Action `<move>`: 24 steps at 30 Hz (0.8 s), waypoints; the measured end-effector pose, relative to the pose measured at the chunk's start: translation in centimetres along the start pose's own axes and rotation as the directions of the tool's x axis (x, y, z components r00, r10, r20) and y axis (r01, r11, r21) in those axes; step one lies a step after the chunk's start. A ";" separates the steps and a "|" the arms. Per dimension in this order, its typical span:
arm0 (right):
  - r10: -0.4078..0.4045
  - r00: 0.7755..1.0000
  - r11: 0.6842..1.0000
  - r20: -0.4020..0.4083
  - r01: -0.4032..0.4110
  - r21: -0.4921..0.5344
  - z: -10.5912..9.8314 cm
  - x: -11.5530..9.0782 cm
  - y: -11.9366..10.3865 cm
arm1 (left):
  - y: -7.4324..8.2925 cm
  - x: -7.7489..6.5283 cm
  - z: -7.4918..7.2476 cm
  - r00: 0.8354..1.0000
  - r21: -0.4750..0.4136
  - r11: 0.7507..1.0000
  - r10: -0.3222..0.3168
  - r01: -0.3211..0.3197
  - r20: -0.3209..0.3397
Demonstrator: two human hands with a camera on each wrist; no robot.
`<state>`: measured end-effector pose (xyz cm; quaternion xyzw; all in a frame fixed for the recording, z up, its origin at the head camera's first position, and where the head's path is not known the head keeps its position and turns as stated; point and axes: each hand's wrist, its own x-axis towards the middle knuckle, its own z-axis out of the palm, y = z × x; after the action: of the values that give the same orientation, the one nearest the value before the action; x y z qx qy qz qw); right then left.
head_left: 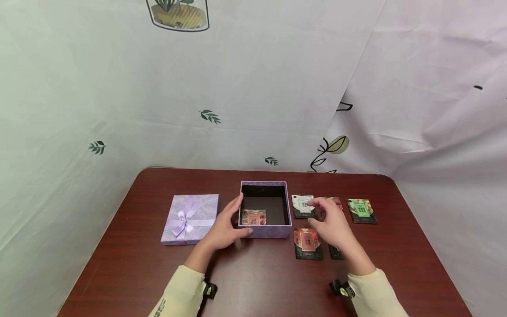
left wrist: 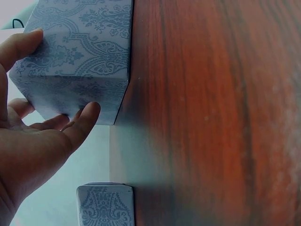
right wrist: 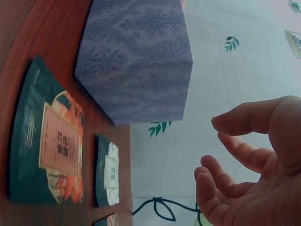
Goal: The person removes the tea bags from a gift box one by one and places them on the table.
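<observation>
A lidless purple patterned gift box (head_left: 264,232) stands on the table, and a sachet with an orange-red label (head_left: 253,217) lies inside it at the front left. My left hand (head_left: 222,226) holds the box at its near left corner, thumb on the front wall and fingers along the left side. To the right of the box, my right hand (head_left: 330,224) hovers over the sachets with its fingers loosely bent and nothing between them. Around it lie a white-topped sachet (head_left: 303,206), a red-orange sachet (head_left: 308,243) and two others partly hidden under the hand.
Left of the box lies its lilac lid (head_left: 184,220) with a ribbon bow. A green-labelled sachet (head_left: 362,210) is farthest right. Behind the brown wooden table (head_left: 277,281) hangs a pale printed cloth (head_left: 253,88).
</observation>
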<state>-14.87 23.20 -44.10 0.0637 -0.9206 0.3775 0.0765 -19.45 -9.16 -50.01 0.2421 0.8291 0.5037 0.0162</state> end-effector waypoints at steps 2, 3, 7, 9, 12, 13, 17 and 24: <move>-0.014 1.000 1.000 0.004 0.014 0.005 0.1 0.1 -0.3 | 0.0 0.0 0.0 1.000 0.001 1.000 0.002 -0.002 -0.003; -0.024 1.000 1.000 0.003 0.024 0.007 0.2 0.2 -0.4 | 0.0 0.0 0.0 1.000 0.000 1.000 0.004 -0.004 -0.004; -0.054 0.999 0.999 0.000 0.054 0.011 0.4 0.4 -0.9 | -0.1 0.0 0.0 1.000 -0.004 1.000 0.009 -0.009 -0.005; -0.055 0.998 0.998 0.001 0.055 0.017 0.6 0.6 -1.3 | -0.1 0.0 0.0 1.000 -0.007 1.000 0.012 -0.012 -0.006; -0.044 0.999 0.998 0.017 0.043 0.037 1.0 0.7 -1.8 | -0.1 0.0 0.0 1.000 -0.007 1.000 0.013 -0.013 -0.006; -0.042 0.999 0.998 0.024 0.041 0.042 1.1 0.7 -1.9 | -0.1 0.0 0.0 1.000 -0.006 1.000 0.013 -0.013 -0.005; -0.039 0.999 0.996 0.036 0.036 0.077 1.5 0.9 -2.3 | -0.1 0.0 0.0 1.000 -0.005 1.000 0.011 -0.011 -0.002; -0.064 0.997 0.995 0.040 0.061 0.075 2.3 1.3 -3.1 | -0.3 0.1 0.1 1.000 -0.004 1.000 0.008 -0.008 -0.006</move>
<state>-15.82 19.31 -43.30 0.1034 -0.9051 0.4070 0.0663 -19.62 -9.18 -50.26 0.2438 0.8271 0.5063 0.0122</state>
